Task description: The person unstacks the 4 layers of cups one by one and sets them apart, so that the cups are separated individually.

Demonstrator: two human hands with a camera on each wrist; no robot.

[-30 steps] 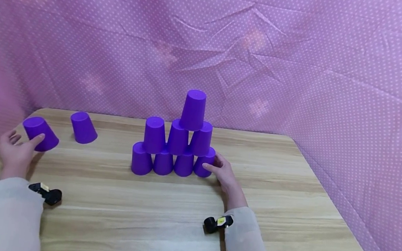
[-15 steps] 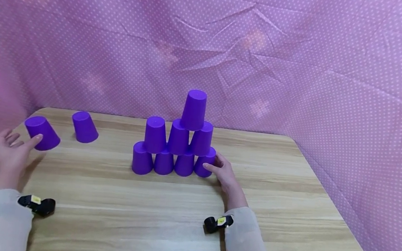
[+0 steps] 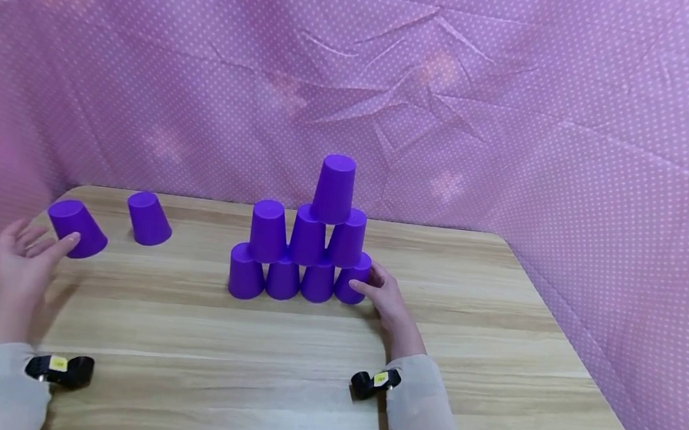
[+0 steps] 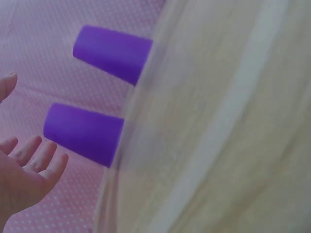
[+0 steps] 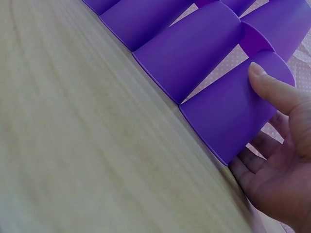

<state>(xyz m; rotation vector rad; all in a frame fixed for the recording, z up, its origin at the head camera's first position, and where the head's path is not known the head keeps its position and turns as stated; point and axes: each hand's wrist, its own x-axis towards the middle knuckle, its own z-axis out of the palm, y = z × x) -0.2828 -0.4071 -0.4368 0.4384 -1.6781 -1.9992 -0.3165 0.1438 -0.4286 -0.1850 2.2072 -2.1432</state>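
Note:
In the head view, upside-down purple cups form a stack: a bottom row of several, a middle row of three, and a top cup [image 3: 334, 188] over the middle row's right pair. My right hand [image 3: 387, 302] holds the bottom row's right-end cup [image 5: 233, 107]; the thumb lies on its near side, and the fingers reach behind it. At the far left, my left hand [image 3: 21, 265] is spread beside a separate upside-down purple cup [image 3: 80, 229]. The left wrist view shows a gap between its fingers and that cup. A second separate cup [image 3: 149, 218] stands to the right.
The cups stand on a light wood-grain table [image 3: 220, 368]. Pink dotted cloth [image 3: 218, 108] hangs behind the table and along both sides. A small black camera [image 3: 60, 371] is strapped to the left wrist, and another black camera [image 3: 375, 383] to the right.
My left hand has drawn back a little from the far-left cup, its forearm shifting nearer and leftward. My right hand stays at the same stacked cup, and the stack looks unchanged.

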